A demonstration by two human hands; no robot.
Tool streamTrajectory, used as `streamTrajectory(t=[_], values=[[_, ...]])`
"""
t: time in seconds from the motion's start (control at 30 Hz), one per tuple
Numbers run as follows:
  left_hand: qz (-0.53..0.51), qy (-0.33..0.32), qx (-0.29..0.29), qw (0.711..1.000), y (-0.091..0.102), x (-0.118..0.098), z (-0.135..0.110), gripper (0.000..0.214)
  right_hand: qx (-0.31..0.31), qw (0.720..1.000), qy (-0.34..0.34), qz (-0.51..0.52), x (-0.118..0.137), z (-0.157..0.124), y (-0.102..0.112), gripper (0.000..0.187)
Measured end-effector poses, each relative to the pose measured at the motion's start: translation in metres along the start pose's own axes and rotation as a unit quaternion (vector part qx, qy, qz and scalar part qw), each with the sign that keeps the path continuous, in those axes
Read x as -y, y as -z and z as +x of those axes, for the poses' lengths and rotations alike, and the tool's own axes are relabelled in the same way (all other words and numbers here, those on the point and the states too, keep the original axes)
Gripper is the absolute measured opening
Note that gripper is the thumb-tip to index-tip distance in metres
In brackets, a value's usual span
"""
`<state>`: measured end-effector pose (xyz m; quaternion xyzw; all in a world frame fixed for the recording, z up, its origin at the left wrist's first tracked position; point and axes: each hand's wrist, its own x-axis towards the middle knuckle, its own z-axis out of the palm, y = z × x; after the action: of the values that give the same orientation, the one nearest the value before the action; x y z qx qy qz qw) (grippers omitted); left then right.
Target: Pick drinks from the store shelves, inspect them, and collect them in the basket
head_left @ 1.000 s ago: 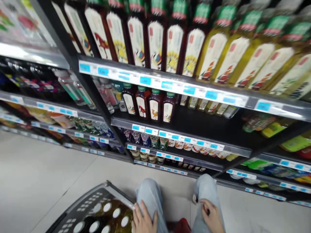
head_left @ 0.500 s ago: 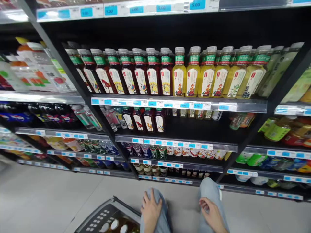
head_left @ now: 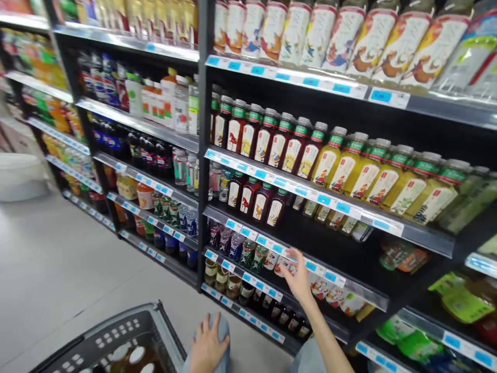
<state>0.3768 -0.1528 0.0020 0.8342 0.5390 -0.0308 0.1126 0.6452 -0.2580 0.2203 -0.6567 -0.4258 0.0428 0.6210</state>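
My right hand (head_left: 298,275) is raised with fingers spread, holding nothing, just in front of the price-tag rail of a low shelf (head_left: 295,259) that carries small cups and bottles. My left hand (head_left: 206,344) lies flat and open on my knee in light jeans (head_left: 217,331). Above the raised hand stands a short row of dark red bottles (head_left: 256,199); one shelf higher run dark red bottles (head_left: 267,140) and yellow bottles (head_left: 373,171).
A grey shopping basket (head_left: 116,331) with several white-capped bottles stands at the lower left on the pale tiled floor (head_left: 58,269). Black shelving full of drinks runs away to the left. A white round object (head_left: 19,176) sits at the far left.
My right hand left my knee and rose toward the low shelf. The view swung left and up; the left hand stays on the knee.
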Motion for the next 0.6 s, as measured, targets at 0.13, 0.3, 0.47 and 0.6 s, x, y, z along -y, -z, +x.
streamTrajectory(t=[0.13, 0.3, 0.47, 0.6], values=[[0.000, 0.009, 0.008, 1.000, 0.008, -0.001, -0.004, 0.074, -0.017, 0.997, 0.063, -0.030, 0.028, 0.087, -0.021, 0.073], [-0.012, 0.010, 0.028, 0.999, 0.026, -0.004, -0.012, 0.075, -0.068, 0.993, 0.032, -0.092, 0.034, 0.179, -0.049, 0.100], [-0.024, 0.018, 0.027, 0.999, 0.029, -0.002, -0.014, 0.075, -0.086, 0.982, 0.016, -0.170, 0.036, 0.233, -0.066, 0.098], [-0.038, 0.017, 0.023, 0.999, 0.022, 0.000, -0.012, 0.075, -0.096, 0.971, 0.014, -0.219, 0.033, 0.246, -0.068, 0.095]])
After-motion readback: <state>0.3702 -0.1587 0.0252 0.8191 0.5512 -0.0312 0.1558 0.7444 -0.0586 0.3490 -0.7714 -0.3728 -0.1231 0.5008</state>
